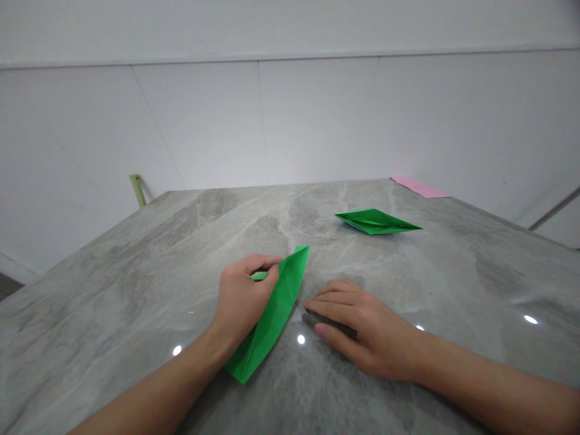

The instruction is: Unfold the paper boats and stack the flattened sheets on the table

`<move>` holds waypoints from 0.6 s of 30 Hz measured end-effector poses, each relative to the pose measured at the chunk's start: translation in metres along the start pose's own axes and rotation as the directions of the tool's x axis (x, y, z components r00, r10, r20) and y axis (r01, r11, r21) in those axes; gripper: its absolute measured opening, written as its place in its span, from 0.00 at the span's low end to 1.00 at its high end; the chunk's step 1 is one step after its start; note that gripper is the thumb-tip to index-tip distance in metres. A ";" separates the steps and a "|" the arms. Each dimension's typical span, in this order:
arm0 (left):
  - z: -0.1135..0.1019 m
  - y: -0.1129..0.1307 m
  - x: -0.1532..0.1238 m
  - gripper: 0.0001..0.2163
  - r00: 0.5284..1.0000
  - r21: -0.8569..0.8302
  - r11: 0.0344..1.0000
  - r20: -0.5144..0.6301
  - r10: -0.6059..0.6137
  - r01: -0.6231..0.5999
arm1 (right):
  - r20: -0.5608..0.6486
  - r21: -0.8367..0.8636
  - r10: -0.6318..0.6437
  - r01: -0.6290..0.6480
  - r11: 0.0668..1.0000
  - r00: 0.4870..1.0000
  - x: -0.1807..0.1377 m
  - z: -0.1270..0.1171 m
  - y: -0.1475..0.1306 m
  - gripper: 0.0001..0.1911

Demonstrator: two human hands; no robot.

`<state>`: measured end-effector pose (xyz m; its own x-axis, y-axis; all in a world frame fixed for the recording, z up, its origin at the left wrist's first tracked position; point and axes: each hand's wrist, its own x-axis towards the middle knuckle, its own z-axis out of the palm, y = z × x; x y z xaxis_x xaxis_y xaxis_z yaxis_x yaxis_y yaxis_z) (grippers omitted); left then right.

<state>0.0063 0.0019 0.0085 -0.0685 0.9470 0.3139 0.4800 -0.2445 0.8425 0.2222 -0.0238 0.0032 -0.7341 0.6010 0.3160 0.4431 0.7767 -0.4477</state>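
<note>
My left hand (pixel 248 289) pinches the left edge of a green sheet of folding paper (pixel 277 312) between thumb and fingers. The paper is long and creased, with pointed ends, and slants from lower left to upper right. Part of it is hidden behind the hand and wrist. To its right, my right hand (pixel 357 323) rests on the table with its fingers stretched out and the thumb apart, holding nothing. A small gap separates it from the paper. Farther back lies a second green folded paper (pixel 378 222), diamond-shaped with several layers.
The grey marbled table (pixel 181 241) has its far edge against a white wall (pixel 203 127). A pink sheet of paper (pixel 421 187) lies at the back right corner. Beyond the left edge stands a pale green stick-like object (pixel 138 190). Ceiling lights reflect off the glossy top.
</note>
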 end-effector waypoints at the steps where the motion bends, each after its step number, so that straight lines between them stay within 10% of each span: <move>1: 0.000 0.002 -0.002 0.07 0.999 -0.067 0.998 -0.036 0.012 -0.015 | -0.018 -0.006 0.011 -0.011 1.000 1.000 0.000 0.001 0.001 0.15; 7: -0.001 0.010 -0.011 0.07 0.981 -0.383 0.910 -0.165 0.103 -0.160 | -0.168 0.052 0.119 -0.112 0.992 0.979 -0.007 0.006 0.009 0.34; 13: 0.006 -0.001 -0.011 0.21 0.929 -0.157 0.985 0.351 0.121 -0.069 | -0.113 0.134 0.209 -0.193 0.972 0.971 -0.007 0.007 0.008 0.36; 18: 0.009 0.001 -0.017 0.25 0.869 -0.104 0.980 0.452 0.199 -0.170 | -0.121 0.223 0.277 -0.246 0.943 0.953 0.000 0.005 0.003 0.33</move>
<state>0.0156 -0.0124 0.0001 0.4315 0.8689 0.2425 0.3910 -0.4224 0.8178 0.2209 -0.0220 -0.0027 -0.5147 0.8110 0.2782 0.4841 0.5427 -0.6864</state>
